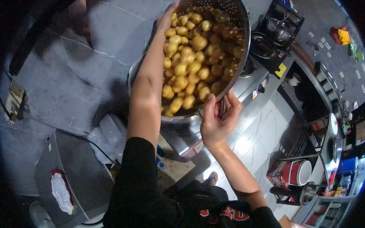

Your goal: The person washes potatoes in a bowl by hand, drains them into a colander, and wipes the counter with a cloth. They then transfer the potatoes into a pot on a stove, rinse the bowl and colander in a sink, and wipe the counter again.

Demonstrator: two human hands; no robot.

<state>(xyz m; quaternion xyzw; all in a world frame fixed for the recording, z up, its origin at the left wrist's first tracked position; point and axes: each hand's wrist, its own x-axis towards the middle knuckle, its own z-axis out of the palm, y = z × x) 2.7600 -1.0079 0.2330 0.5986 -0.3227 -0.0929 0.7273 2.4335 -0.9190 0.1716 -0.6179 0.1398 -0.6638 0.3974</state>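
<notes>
A large metal colander [244, 39] with a perforated wall is tilted over a wide metal pot [178, 120]. Small yellow potatoes [186, 68] lie heaped at its left side, some blurred by motion. My right hand [220, 121] is closed on the colander's near edge, with the thumb up against the rim and fingers around a handle. At the far left edge is my left hand [170, 15], seemingly gripping the colander; its fingers are mostly hidden. My left forearm crosses in front of the pot's left side.
A steel counter with a stove [248, 70] runs to the right, with a lidded pot [280, 29] and a dark pan [263, 44] at its back. Clear plastic containers [109, 135] and a grey box [74, 170] stand at lower left. A red bucket [297, 173] sits at right.
</notes>
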